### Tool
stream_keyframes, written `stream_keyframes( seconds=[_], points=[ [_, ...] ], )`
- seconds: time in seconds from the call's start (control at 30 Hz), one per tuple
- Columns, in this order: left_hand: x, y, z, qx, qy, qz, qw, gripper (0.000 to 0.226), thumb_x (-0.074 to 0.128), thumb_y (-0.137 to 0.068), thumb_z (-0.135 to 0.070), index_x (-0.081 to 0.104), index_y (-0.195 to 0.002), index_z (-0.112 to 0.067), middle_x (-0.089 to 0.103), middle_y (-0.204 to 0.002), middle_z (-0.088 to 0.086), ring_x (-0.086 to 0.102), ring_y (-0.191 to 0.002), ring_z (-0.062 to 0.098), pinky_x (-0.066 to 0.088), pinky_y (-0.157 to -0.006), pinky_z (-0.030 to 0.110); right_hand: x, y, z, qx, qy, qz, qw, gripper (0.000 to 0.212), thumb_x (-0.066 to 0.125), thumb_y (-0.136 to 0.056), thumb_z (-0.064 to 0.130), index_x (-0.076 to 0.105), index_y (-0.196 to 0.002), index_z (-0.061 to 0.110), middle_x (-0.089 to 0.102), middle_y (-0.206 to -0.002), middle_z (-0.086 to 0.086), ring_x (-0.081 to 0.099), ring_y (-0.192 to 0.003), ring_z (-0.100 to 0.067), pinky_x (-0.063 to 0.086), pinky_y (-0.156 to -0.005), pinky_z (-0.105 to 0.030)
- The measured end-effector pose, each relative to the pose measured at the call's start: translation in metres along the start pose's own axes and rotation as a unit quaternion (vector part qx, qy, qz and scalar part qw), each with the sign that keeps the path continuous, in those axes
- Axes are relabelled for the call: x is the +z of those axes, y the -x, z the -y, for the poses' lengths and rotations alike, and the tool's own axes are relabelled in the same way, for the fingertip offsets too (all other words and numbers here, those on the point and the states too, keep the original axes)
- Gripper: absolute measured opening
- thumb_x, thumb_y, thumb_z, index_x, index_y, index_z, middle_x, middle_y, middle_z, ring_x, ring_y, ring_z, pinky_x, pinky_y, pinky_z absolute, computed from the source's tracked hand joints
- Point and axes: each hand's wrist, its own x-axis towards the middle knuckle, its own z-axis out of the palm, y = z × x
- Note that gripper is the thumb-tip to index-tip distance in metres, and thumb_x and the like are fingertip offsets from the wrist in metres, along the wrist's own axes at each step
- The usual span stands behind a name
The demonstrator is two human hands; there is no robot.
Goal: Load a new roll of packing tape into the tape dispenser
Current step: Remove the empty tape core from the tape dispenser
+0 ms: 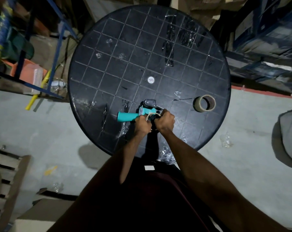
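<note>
A teal-handled tape dispenser point(127, 116) lies on the round black table point(148, 47), its black head point(150, 103) pointing away from me. Both my hands grip a thin pale cardboard ring point(152, 114), apparently an empty tape core, sitting on the dispenser's spool. My left hand point(142, 123) holds the ring's left side beside the handle. My right hand point(166, 121) closes over its right side. A full roll of brownish packing tape point(204, 103) stands apart on the table, to the right of my hands.
Scraps of clear tape stick to the table's gridded top. A blue metal rack point(58, 47) with goods stands at the left, wrapped stock point(267, 39) at the right, cardboard and a wooden pallet point(6, 181) on the floor at lower left.
</note>
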Motion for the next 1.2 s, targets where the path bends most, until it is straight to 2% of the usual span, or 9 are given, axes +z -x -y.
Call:
stream_keyframes(
  seconds=[0.17,0.4,0.63,0.7,0.83,0.97,1.03,1.13,1.2],
  points=[
    [-0.011,0.009,-0.005,0.017,0.004,0.0,1.0,0.033,0.053,-0.082,-0.018,0.069,-0.109,-0.013,0.068,-0.095,0.015,0.066,-0.073,0.028,0.061,-0.073,0.036,-0.008,0.002,0.003,-0.033,0.038,-0.01,0.999,0.026,0.073,-0.08,0.015,0.065,-0.105,0.014,0.069,-0.105,-0.011,0.066,-0.096,-0.034,0.056,-0.079,-0.039],
    [-0.056,0.034,-0.036,0.09,0.061,-0.001,0.994,0.044,0.052,-0.085,-0.006,0.068,-0.125,-0.016,0.073,-0.113,0.01,0.066,-0.104,0.028,0.05,-0.096,0.033,-0.033,0.001,0.003,-0.148,-0.068,0.001,0.987,0.037,0.074,-0.074,0.02,0.06,-0.107,0.012,0.064,-0.104,-0.012,0.061,-0.097,-0.03,0.043,-0.079,-0.028],
    [-0.1,0.05,-0.071,0.12,0.123,-0.037,0.984,0.039,0.053,-0.084,-0.005,0.073,-0.115,-0.017,0.075,-0.102,0.003,0.067,-0.094,0.02,0.049,-0.078,0.026,-0.074,0.016,0.031,-0.332,-0.081,0.056,0.938,0.076,0.079,-0.071,0.015,0.051,-0.141,0.022,0.053,-0.123,-0.004,0.052,-0.111,-0.011,0.042,-0.098,-0.024],
    [-0.108,0.042,-0.068,0.142,0.133,-0.04,0.98,0.045,0.05,-0.08,-0.006,0.072,-0.117,-0.02,0.076,-0.102,0.001,0.069,-0.095,0.021,0.055,-0.083,0.031,-0.082,0.017,0.04,-0.378,-0.07,0.075,0.92,0.081,0.081,-0.073,0.019,0.047,-0.146,0.024,0.051,-0.124,-0.004,0.049,-0.112,-0.004,0.039,-0.101,-0.02],
    [-0.124,0.024,-0.063,0.185,0.158,-0.081,0.966,0.055,0.053,-0.073,-0.007,0.065,-0.12,-0.033,0.075,-0.104,0.001,0.07,-0.096,0.025,0.058,-0.088,0.036,-0.096,0.021,0.061,-0.452,-0.065,0.066,0.887,0.084,0.07,-0.069,0.037,0.046,-0.147,0.019,0.05,-0.131,-0.004,0.047,-0.12,-0.006,0.04,-0.107,-0.024],
    [-0.155,0.066,-0.078,0.196,0.211,-0.116,0.951,0.058,0.064,-0.081,-0.006,0.058,-0.135,-0.027,0.07,-0.112,-0.005,0.07,-0.094,0.018,0.059,-0.083,0.035,-0.1,0.017,0.084,-0.495,-0.043,0.057,0.866,0.084,0.089,-0.062,0.03,0.054,-0.136,0.014,0.049,-0.121,-0.002,0.054,-0.111,-0.015,0.05,-0.097,-0.041],
    [-0.162,0.065,-0.071,0.207,0.202,-0.113,0.951,0.053,0.065,-0.083,-0.01,0.061,-0.128,-0.037,0.071,-0.109,-0.011,0.07,-0.096,0.013,0.059,-0.085,0.037,-0.103,0.018,0.096,-0.513,-0.035,0.05,0.856,0.086,0.086,-0.058,0.047,0.058,-0.13,0.009,0.05,-0.115,-0.003,0.054,-0.104,-0.015,0.049,-0.09,-0.033],
    [-0.179,0.073,-0.064,0.231,0.176,-0.115,0.95,0.057,0.069,-0.083,-0.006,0.058,-0.123,-0.046,0.07,-0.112,-0.015,0.069,-0.101,0.008,0.058,-0.088,0.026,-0.103,0.025,0.115,-0.536,-0.027,0.046,0.842,0.093,0.078,-0.054,0.064,0.06,-0.126,0.006,0.055,-0.112,-0.006,0.054,-0.1,-0.014,0.043,-0.084,-0.025],
    [-0.189,0.075,-0.06,0.244,0.166,-0.119,0.948,0.064,0.074,-0.079,0.003,0.056,-0.129,-0.033,0.062,-0.117,-0.011,0.065,-0.106,0.011,0.048,-0.081,0.006,-0.1,0.028,0.128,-0.548,-0.014,0.054,0.835,0.094,0.077,-0.055,0.064,0.06,-0.127,0.006,0.06,-0.115,-0.009,0.058,-0.103,-0.02,0.048,-0.087,-0.03]
  ],
)
